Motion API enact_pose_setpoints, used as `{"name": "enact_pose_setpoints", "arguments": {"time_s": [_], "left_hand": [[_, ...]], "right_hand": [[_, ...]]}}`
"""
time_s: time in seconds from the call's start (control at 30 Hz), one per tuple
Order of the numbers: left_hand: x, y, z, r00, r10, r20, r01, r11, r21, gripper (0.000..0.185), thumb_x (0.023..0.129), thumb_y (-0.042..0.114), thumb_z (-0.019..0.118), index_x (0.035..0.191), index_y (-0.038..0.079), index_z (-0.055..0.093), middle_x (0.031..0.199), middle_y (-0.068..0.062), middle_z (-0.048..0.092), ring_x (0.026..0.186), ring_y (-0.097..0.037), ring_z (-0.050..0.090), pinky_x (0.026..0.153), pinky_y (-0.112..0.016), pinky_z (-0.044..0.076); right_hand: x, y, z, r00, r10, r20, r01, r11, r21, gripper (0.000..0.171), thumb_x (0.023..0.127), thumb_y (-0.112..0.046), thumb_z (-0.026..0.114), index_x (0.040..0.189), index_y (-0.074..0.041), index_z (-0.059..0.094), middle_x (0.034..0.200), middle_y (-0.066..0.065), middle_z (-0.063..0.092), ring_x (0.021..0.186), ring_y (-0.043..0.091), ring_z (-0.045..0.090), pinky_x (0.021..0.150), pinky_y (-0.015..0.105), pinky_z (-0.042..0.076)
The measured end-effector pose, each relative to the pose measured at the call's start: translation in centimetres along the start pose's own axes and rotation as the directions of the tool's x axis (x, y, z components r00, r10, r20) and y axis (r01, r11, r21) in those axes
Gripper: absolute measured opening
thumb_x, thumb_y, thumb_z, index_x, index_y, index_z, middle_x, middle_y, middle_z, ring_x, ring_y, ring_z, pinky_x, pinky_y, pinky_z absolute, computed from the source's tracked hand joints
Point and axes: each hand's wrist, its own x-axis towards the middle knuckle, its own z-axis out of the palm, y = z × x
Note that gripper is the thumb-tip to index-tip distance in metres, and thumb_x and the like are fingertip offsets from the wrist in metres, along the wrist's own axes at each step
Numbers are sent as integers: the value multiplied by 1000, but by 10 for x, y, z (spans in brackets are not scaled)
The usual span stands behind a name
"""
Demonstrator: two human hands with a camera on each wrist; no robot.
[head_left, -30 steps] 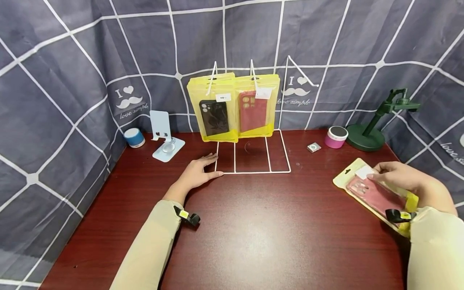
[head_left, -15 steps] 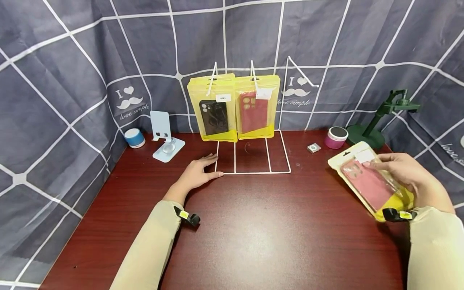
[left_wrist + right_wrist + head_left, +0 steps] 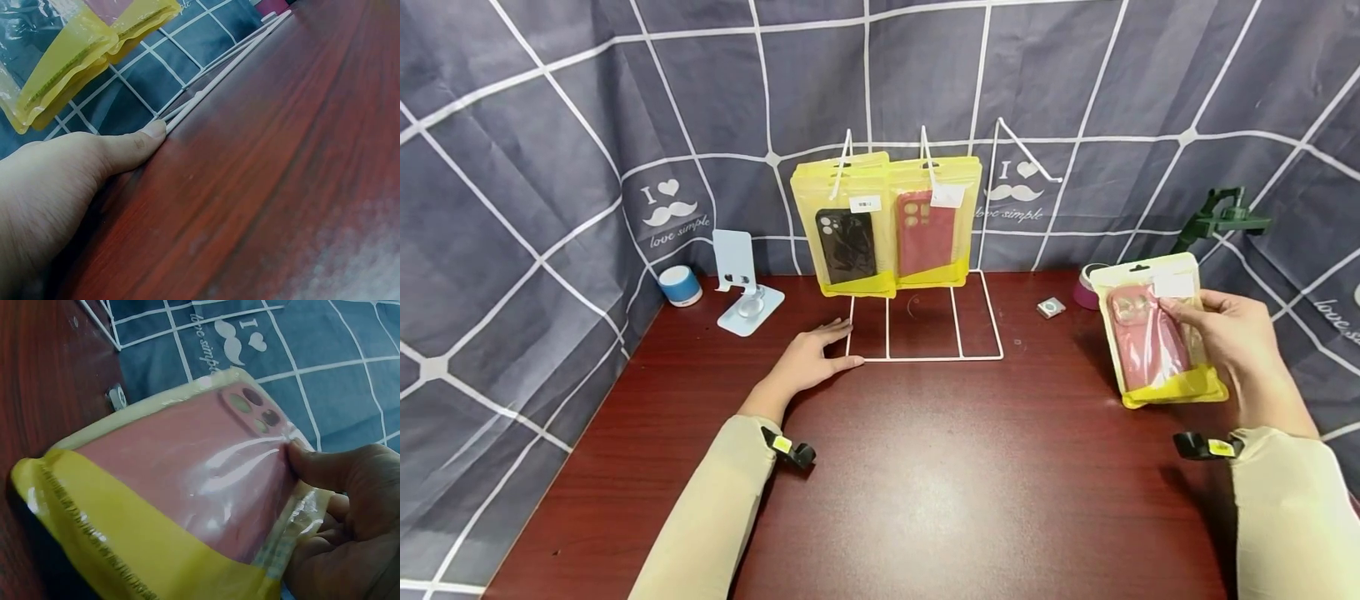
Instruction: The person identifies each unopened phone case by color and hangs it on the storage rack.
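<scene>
My right hand [image 3: 1243, 342] holds a yellow-edged clear pouch [image 3: 137, 519] with a pink phone case [image 3: 1146, 337] inside, pinched along its right side. The pouch is raised nearly upright, its hang hole and white label at the top. My left hand [image 3: 808, 358] rests at the left front corner of a white wire display rack [image 3: 940, 359], thumb [image 3: 140, 145] against the front wire and fingers extended along the left side. Pouches with a black phone case [image 3: 847, 246] and a red phone case [image 3: 925, 233] hang on the rack's left and middle hooks.
The rack's right hook [image 3: 1030, 152] carries nothing. At left stand a blue speaker [image 3: 680, 287] and a light-blue phone stand [image 3: 733, 258]. To the right are a small square gadget [image 3: 1050, 307], a partly hidden magenta speaker [image 3: 1084, 293] and a green stand [image 3: 1221, 218].
The right hand has lifted the pouch from low over the right of the table and turned it more upright. It now covers part of the magenta speaker. The left hand has stayed put.
</scene>
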Motion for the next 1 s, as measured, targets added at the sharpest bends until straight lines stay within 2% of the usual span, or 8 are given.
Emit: {"name": "enact_pose_setpoints", "arguments": {"time_s": [0.13, 0.23, 0.37, 0.47, 0.67, 1.0], "left_hand": [[1, 0, 0, 1000, 3, -4, -3, 1000, 1, 80, 86, 61, 71, 147, 12, 54, 153, -5, 47, 145, -23, 38, 116, -45, 33], [1, 0, 0, 1000, 4, -5, -4, 1000, 4, 80, 86, 62, 71, 147, 13, 55, 153, -5, 47, 145, -22, 38, 116, -45, 33], [1, -1, 1, 1000, 2, -4, -2, 1000, 7, 81, 86, 64, 70, 147, 14, 54, 153, -5, 47, 145, -21, 38, 116, -44, 33], [1, -2, 1, 1000, -4, -3, 4, 1000, 4, 81, 85, 64, 70, 147, 14, 54, 153, -3, 47, 145, -20, 37, 116, -44, 33], [1, -1, 1, 1000, -14, 1, 14, 1000, -11, 81, 85, 64, 70, 147, 14, 54, 154, -2, 46, 146, -19, 36, 117, -45, 32], [1, -2, 2, 1000, -20, 4, 20, 1000, 3, 81, 85, 65, 69, 148, 16, 53, 155, -3, 45, 146, -19, 36, 117, -44, 32]], "right_hand": [[-2, -4, 3, 996, -61, -72, 60, 998, -13, 14, 87, -26, 81, 81, -38, 76, 67, -12, 69, 56, 6, 63, 49, 23, 53], [-4, -6, 5, 993, -80, -91, 83, 996, 21, 13, 87, -23, 81, 80, -34, 78, 65, -11, 69, 54, 6, 63, 48, 22, 52], [-7, -9, 7, 992, -89, -87, 98, 990, 104, 11, 85, -18, 82, 80, -27, 80, 65, -8, 70, 53, 7, 63, 47, 23, 52], [-8, -11, 8, 993, -88, -78, 97, 987, 124, 9, 85, -18, 83, 81, -26, 80, 65, -7, 70, 53, 8, 64, 46, 24, 53], [-12, -16, 12, 991, -113, -76, 123, 982, 145, 9, 85, -17, 83, 84, -25, 80, 68, -8, 71, 54, 7, 63, 47, 23, 52], [-24, -30, 28, 984, -171, -56, 177, 977, 123, 12, 87, -13, 81, 85, -25, 80, 67, -7, 71, 53, 6, 64, 47, 22, 52]]}}
